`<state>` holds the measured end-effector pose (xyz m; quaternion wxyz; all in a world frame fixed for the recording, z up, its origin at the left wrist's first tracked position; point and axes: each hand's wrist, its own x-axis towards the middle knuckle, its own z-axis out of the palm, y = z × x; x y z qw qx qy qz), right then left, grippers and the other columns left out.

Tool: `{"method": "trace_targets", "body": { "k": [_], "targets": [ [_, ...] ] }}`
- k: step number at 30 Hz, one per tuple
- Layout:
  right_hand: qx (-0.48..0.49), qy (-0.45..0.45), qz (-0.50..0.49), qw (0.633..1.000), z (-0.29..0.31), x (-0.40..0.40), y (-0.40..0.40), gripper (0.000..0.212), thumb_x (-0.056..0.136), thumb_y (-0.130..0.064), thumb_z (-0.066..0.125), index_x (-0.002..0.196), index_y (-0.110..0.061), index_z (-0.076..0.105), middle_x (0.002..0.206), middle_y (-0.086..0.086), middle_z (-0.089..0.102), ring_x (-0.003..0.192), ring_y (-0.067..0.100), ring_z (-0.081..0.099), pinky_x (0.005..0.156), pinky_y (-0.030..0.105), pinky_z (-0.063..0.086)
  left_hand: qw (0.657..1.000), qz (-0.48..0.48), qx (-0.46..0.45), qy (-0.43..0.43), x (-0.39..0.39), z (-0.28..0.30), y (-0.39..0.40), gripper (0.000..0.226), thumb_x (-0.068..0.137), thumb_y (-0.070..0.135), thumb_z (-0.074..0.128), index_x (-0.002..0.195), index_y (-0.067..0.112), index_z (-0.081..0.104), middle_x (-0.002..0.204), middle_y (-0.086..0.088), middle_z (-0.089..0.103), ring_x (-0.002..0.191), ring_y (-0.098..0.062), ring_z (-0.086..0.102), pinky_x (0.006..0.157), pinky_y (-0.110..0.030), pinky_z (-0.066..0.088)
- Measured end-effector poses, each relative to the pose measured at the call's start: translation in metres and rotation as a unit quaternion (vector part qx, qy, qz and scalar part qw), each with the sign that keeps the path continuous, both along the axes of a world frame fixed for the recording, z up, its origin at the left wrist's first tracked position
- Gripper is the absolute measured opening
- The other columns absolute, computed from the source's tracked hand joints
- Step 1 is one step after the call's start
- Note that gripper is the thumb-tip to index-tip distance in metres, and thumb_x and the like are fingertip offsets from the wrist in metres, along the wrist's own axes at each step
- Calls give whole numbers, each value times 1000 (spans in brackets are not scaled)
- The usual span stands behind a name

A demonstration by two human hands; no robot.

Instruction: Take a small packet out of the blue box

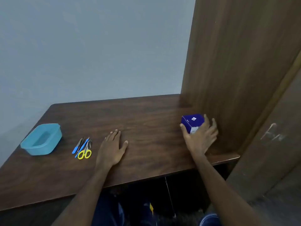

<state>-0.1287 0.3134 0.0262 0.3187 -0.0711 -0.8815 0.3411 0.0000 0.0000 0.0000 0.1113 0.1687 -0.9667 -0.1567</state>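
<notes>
Our right hand (pixel 199 137) is on the blue box (pixel 192 122). The thumb is on the box's left side and the fingers curl round its right side, so the hand grips it. The box still sits on the table (pixel 146 121), near the right edge, just beside the tall wood panel (pixel 236 70) that stands there. It does not look lifted yet.

Our left hand (pixel 113 148) lies flat on the table, near the middle of the front edge. Its fingers are straight and a little apart, and it holds nothing.

Just left of that hand is a small bunch of tools. We see scissors (pixel 84 153) with yellow handles, two thin tools with blue handles (pixel 79 147), and some thin metal ones that are too small to tell apart. They lie close together and touch.

Farther left, near the left edge, sits a light blue tub (pixel 41 139). It is open on top and we see nothing inside it.

We think the work is just starting. The box is grabbed but not moved. The tools lie on the table, not in the tub. Nobody touches them now.
</notes>
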Motion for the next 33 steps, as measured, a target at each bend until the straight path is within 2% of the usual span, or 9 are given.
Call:
{"method": "trace_targets", "body": {
  "k": [3,8,16,18,21,24,26,28,33],
  "targets": [
    [-90,-96,16,991,-4,-10,7,122,68,-75,84,160,-17,28,163,20,36,148,42,38,118,58,37,1000,4,-4,-4,1,3,1,71,109,56,42,168,17,31,177,4,23,165,-17,17,133,-38,19],
    [-71,-118,37,990,-13,-21,7,106,67,-61,91,149,-19,39,146,18,55,134,43,52,109,56,45,1000,4,-9,4,-4,0,0,69,109,55,46,166,18,35,176,4,27,164,-17,21,132,-37,22],
    [-100,-117,55,986,-4,-18,6,121,56,-94,72,151,-25,39,152,5,56,141,37,49,114,59,36,994,-15,-109,15,-31,8,35,68,106,46,50,163,10,37,168,-13,41,155,-31,39,129,-43,31],
    [-118,-109,58,985,-6,-20,6,105,70,-90,65,148,-23,44,150,7,58,140,38,49,115,60,33,996,-82,-33,21,-53,23,64,85,101,56,60,167,10,29,170,-10,37,157,-28,36,129,-39,30],
    [-128,-108,71,983,-12,-25,10,74,92,-68,61,146,-19,48,147,9,61,140,37,50,117,59,30,986,-128,107,9,-91,30,114,114,86,76,69,171,19,18,176,-2,25,161,-21,29,130,-41,29],
    [-138,-108,75,982,-13,-28,14,58,99,-60,55,142,-21,54,143,7,65,138,33,53,119,57,30,975,-139,173,32,-117,28,157,119,77,77,78,169,26,22,174,4,31,157,-17,35,126,-39,34],
    [-113,-106,90,984,-17,-30,15,55,98,-65,52,135,-25,61,135,4,70,133,30,58,117,56,34,966,-137,206,77,-126,24,168,102,74,79,79,158,37,38,159,13,51,145,-12,52,115,-34,44],
    [-95,-106,106,984,-20,-31,15,57,94,-73,47,128,-30,62,128,-1,73,127,27,61,114,56,35,966,-138,192,107,-133,17,167,100,69,91,72,151,43,43,148,20,61,133,-6,60,111,-38,51],
    [-90,-92,134,983,-22,-33,16,58,91,-80,45,126,-37,60,126,-10,72,123,21,63,112,54,40,961,-135,215,111,-134,3,158,115,64,98,66,157,37,39,151,15,56,137,-11,54,112,-44,50]
  ]
}}
